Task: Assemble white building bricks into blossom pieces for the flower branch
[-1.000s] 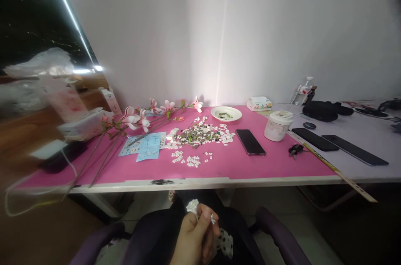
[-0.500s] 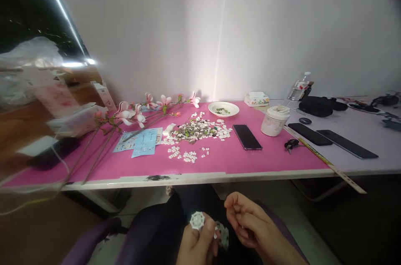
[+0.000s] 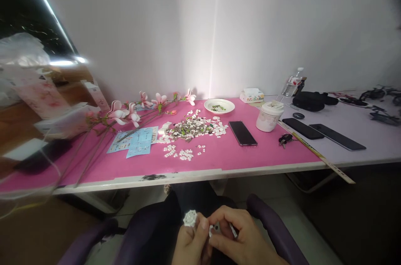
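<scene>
Over my lap, below the table edge, my left hand [image 3: 191, 242] is closed on a white octagonal brick piece [image 3: 190, 218] that pokes out above the thumb. My right hand [image 3: 236, 233] has come against the left, its thumb and forefinger pinched around a small white brick piece [image 3: 211, 230]. Part of another light piece shows between the right fingers, too small to name. On the pink table covering lies a heap of loose white, grey and green bricks [image 3: 196, 127]. In front of it are smaller groups of white bricks [image 3: 186, 155].
Blue instruction sheets [image 3: 138, 144] and pink brick-like magnolia stems [image 3: 117, 112] lie at left. A white plate [image 3: 232, 107] holds green bits. Rightward are a phone [image 3: 242, 133], a lidded cup [image 3: 268, 119], keys [image 3: 284, 140] and a long ruler [image 3: 326, 160]. Chair armrests [image 3: 266, 223] flank my lap.
My right hand has moved left from being apart to meet my left hand, its fingers now pinching a small white piece. The view has shifted slightly right.
</scene>
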`<state>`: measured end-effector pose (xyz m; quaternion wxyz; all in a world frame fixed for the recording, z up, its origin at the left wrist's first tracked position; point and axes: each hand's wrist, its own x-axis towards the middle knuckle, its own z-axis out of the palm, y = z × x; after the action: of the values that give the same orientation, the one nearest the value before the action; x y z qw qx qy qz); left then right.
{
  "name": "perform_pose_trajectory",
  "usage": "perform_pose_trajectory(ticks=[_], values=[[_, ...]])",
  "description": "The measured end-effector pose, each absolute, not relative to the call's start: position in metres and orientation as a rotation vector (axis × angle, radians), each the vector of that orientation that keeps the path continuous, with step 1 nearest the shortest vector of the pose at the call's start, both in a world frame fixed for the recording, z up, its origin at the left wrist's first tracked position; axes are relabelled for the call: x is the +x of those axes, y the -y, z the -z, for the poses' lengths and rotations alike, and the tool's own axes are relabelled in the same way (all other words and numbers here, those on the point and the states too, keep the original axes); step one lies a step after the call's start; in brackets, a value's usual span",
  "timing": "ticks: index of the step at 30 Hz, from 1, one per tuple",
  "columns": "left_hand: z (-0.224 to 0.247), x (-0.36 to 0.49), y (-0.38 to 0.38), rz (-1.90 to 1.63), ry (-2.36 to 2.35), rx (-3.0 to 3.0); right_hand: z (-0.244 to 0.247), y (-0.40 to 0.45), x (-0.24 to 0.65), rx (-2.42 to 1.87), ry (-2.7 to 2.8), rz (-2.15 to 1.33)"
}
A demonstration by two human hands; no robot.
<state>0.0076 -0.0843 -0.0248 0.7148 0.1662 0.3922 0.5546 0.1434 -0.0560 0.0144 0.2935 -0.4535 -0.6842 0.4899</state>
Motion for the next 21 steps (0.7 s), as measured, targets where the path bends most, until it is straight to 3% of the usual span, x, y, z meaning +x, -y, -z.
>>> perform_pose_trajectory(ticks=[11, 21], values=[[0.027, -0.001, 0.082, -1.182, -0.824, 0.488, -0.010, 0.055, 0.147, -1.263, 1.836, -1.288], [0.031, -0.006, 0.076, -1.201, -0.859, 0.482, -0.017, 0.050, 0.142, -1.039, 1.400, -1.760]])
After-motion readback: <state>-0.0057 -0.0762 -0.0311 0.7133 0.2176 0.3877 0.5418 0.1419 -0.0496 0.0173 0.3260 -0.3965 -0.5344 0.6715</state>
